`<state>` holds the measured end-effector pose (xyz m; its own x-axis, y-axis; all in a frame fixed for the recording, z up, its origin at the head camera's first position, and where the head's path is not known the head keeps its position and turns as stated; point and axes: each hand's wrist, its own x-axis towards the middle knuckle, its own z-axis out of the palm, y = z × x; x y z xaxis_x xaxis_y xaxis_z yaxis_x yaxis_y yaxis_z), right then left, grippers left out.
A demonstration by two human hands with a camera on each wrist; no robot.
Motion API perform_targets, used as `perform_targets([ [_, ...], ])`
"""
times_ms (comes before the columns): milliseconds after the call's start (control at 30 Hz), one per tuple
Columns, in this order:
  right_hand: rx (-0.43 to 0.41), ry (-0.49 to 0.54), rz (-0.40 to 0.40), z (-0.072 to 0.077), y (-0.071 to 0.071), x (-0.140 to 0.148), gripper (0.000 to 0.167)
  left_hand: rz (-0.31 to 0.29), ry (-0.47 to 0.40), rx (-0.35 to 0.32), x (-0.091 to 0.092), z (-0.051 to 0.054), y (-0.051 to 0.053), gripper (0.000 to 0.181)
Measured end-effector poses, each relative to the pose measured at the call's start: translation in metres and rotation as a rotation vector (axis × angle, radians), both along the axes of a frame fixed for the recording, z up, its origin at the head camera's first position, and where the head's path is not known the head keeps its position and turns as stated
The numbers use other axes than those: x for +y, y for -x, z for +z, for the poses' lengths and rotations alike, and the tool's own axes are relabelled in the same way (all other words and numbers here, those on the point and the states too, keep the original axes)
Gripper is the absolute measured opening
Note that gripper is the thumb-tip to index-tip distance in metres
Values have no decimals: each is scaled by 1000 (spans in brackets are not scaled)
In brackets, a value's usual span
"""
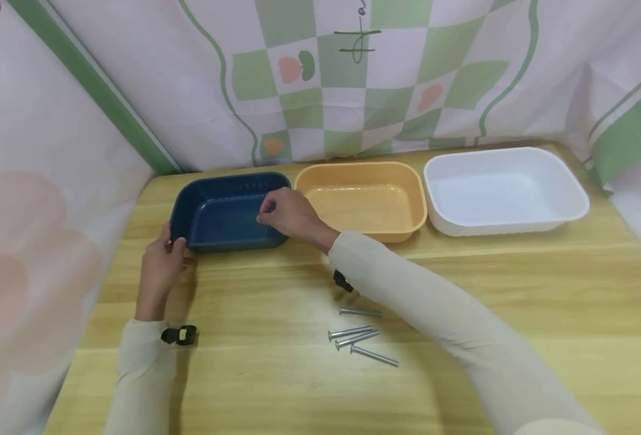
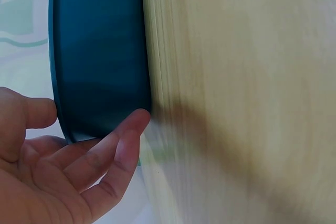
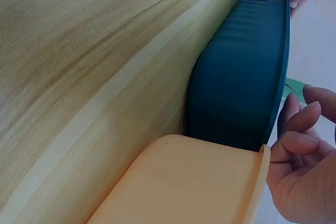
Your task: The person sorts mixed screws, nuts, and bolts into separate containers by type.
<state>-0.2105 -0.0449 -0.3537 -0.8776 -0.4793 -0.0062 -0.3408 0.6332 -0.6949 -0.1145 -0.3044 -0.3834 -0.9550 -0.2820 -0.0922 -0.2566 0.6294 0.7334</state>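
A dark blue plastic basin (image 1: 228, 246) stands at the left of the table. My left hand (image 1: 161, 266) holds its near left corner; in the left wrist view the thumb touches the rim and the fingers (image 2: 128, 140) lie against the outer wall. Over the basin's right end hovers my right hand (image 1: 290, 212), fingers loosely curled, with nothing visible between them. The right wrist view shows these fingers (image 3: 302, 142) beside the blue rim, close to the yellow basin (image 3: 184, 182). Several silver bolts (image 1: 374, 355) lie on the table below the right forearm.
To the right of the blue basin stands the yellow basin (image 1: 363, 205), then a white basin (image 1: 507, 226). All three line up along the back of the wooden table (image 1: 255, 374). Patterned curtains (image 1: 347, 109) hang behind and at the sides.
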Motion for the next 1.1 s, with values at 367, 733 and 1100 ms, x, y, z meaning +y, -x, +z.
perform_targets([
  [367,-46,79,13,0,2,6,15,-3,-5,-10,2,0,-2,59],
  [733,-144,218,97,4,-5,10,17,9,-23,-8,1,2,-3,60],
  [1100,-172,287,183,11,-10,23,18,29,-20,-34,1,6,-3,60],
])
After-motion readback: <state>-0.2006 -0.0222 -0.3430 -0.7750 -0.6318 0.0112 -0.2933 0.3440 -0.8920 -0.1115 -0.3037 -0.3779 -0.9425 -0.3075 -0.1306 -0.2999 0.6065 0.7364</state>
